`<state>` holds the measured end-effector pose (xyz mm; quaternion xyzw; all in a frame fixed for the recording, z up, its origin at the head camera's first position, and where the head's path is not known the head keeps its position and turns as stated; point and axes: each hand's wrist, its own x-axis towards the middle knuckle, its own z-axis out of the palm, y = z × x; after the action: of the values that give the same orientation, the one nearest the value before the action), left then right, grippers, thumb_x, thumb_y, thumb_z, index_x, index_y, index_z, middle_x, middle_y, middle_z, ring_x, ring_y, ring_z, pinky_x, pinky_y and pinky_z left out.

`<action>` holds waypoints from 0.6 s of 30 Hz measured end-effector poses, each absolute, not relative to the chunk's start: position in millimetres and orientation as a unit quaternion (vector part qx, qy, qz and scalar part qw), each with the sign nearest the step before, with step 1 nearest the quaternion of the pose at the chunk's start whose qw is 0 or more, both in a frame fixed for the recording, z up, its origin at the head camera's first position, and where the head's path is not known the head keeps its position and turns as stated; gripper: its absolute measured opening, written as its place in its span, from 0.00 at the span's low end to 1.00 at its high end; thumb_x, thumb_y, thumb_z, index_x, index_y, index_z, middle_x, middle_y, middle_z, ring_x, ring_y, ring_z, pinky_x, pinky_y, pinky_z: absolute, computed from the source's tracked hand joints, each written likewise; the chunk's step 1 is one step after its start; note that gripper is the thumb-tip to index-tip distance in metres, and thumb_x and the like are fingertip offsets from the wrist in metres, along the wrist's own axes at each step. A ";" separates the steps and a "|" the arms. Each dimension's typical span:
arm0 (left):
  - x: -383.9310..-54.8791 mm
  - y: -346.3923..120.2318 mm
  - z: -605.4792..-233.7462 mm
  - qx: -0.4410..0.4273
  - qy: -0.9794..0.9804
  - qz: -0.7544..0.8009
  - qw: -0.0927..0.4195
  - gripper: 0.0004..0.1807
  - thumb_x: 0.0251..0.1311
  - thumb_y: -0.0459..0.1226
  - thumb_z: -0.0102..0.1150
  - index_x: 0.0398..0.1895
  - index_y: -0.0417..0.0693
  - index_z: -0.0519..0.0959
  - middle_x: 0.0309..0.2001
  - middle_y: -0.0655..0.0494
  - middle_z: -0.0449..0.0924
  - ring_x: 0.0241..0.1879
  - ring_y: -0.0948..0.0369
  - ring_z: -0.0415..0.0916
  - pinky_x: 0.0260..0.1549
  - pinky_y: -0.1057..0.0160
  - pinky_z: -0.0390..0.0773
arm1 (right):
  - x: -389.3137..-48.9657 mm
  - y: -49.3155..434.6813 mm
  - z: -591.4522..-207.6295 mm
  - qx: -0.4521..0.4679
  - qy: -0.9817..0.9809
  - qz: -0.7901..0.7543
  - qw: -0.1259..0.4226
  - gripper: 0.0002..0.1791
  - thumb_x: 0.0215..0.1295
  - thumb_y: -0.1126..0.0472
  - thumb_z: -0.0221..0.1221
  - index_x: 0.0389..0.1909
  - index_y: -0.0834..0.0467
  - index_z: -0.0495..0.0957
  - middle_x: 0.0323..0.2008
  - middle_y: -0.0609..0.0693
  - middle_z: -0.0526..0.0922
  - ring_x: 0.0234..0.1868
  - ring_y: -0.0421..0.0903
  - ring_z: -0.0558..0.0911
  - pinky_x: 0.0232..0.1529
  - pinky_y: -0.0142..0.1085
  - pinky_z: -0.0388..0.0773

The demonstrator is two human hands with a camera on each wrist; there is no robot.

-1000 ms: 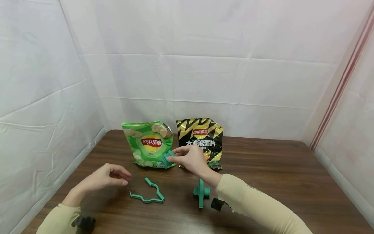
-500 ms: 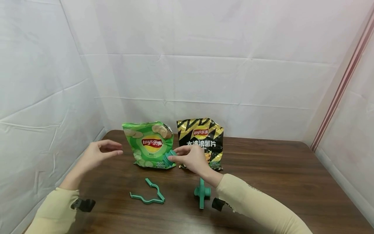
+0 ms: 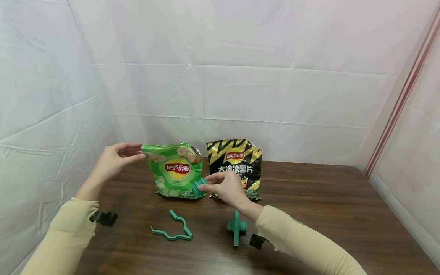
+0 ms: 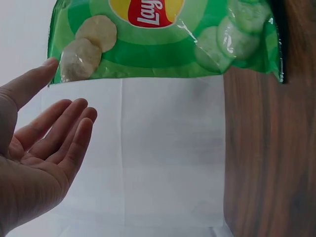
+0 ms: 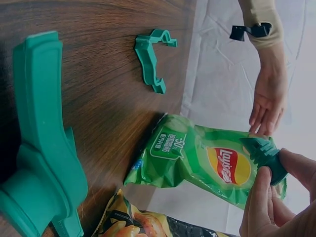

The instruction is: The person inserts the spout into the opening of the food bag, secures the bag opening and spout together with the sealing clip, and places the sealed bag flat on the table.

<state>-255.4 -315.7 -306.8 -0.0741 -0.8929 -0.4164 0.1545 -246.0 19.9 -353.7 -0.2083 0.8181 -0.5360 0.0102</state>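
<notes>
A green Lay's chip bag (image 3: 174, 170) (image 4: 163, 39) (image 5: 207, 160) stands at the back of the wooden table (image 3: 326, 214). My left hand (image 3: 117, 158) (image 4: 42, 148) is open beside the bag's top left corner, fingers straight, thumb just at the corner. My right hand (image 3: 223, 187) (image 5: 276, 197) pinches a small teal round cap (image 3: 197, 186) (image 5: 264, 153) in front of the bag's right edge. A black and yellow Lay's bag (image 3: 237, 168) (image 5: 143, 227) stands right of it, behind my right hand.
An open teal bag clip (image 3: 173, 229) (image 5: 150, 57) lies on the table in front of the green bag. A teal clip with a spout (image 3: 236, 227) (image 5: 42, 153) lies by my right forearm. White sheets wall off the table's back and sides.
My left hand has risen from near the open clip on the table up to the green bag's top left corner. The right hand has stayed put with the cap.
</notes>
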 end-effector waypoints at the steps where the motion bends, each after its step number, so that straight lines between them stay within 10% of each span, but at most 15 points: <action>1: -256.9 -313.9 -304.9 -0.070 -0.895 -0.414 0.152 0.26 0.48 0.50 0.62 0.51 0.50 0.74 0.47 0.48 0.78 0.38 0.75 0.75 0.34 0.75 0.74 | -246.2 19.8 -353.7 -0.208 0.818 -0.536 0.010 0.17 0.41 0.46 0.67 0.34 0.48 0.82 0.29 0.45 0.84 0.29 0.38 0.80 0.27 0.36 0.76; 18: -266.5 -301.1 -298.1 -0.071 -0.894 -0.421 0.139 0.20 0.47 0.50 0.62 0.42 0.50 0.78 0.35 0.54 0.82 0.35 0.64 0.78 0.31 0.69 0.74 | -248.9 21.2 -352.0 -0.191 0.820 -0.540 0.016 0.18 0.40 0.44 0.67 0.33 0.47 0.82 0.30 0.44 0.83 0.30 0.38 0.80 0.27 0.36 0.76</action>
<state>-266.5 -301.1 -298.1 -0.0705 -0.8938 -0.4207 0.1385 -248.9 21.2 -352.0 -0.1908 0.8196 -0.5399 0.0160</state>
